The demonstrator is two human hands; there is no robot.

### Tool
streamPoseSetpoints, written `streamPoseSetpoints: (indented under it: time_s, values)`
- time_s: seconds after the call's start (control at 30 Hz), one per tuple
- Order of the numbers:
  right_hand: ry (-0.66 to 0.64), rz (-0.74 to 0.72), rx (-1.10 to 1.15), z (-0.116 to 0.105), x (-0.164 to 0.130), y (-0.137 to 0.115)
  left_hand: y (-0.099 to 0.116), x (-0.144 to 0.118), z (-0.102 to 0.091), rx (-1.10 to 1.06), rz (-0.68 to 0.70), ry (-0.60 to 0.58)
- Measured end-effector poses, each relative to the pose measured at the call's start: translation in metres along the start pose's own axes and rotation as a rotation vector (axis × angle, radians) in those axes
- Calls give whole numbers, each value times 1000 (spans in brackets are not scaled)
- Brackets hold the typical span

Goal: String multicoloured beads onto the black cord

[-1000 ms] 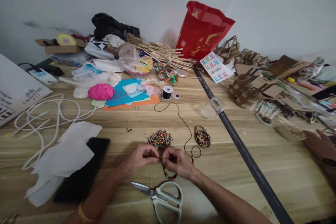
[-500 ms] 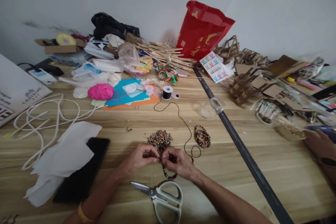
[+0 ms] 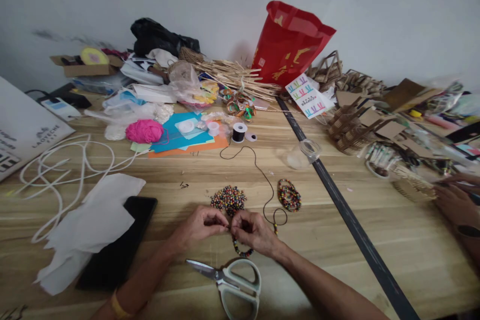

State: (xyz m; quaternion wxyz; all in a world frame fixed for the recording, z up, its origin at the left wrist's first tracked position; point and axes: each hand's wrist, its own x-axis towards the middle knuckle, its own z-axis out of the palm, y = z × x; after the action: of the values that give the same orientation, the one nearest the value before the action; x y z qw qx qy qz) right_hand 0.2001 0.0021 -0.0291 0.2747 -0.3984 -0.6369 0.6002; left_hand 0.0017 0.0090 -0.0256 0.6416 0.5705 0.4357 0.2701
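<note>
Fingertips of my left hand (image 3: 205, 223) and my right hand (image 3: 253, 230) nearly meet just in front of a pile of small multicoloured beads (image 3: 228, 200). My right hand pinches a black cord strung with beads (image 3: 243, 251), which hangs in a curve below its fingers. My left hand is closed in a pinch; what lies between its fingertips is too small to make out. Scissors (image 3: 228, 277) with pale handles lie below my hands. Finished-looking beaded loops (image 3: 289, 195) sit to the right. Black cord (image 3: 264, 172) runs back to a spool (image 3: 239, 132).
A phone (image 3: 123, 240) partly under white paper (image 3: 93, 225) lies left, beside white cables (image 3: 71, 165). Behind are pink yarn (image 3: 144, 131), coloured sheets (image 3: 180, 127) and a red bag (image 3: 288, 45). A clear plastic cup (image 3: 302, 154) stands right. Another person's hand (image 3: 455, 205) works near a woven basket (image 3: 412, 185).
My hands stay almost in place, with only a slight shift of the left fingertips. At far right, the other person's second hand has come into view beside the first.
</note>
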Motion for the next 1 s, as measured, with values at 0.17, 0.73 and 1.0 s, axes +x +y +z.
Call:
streamPoseSetpoints:
  time_s: [0.17,0.73,1.0]
  values:
    - [-3,2,11,0,0,0,-1,0,0,-1,-2,-6]
    - [-10,16,-10,1,0,-3,1,0,6,-22,-15,52]
    - [4,-6,15,1,1,0,9,-2,9,79,8,92]
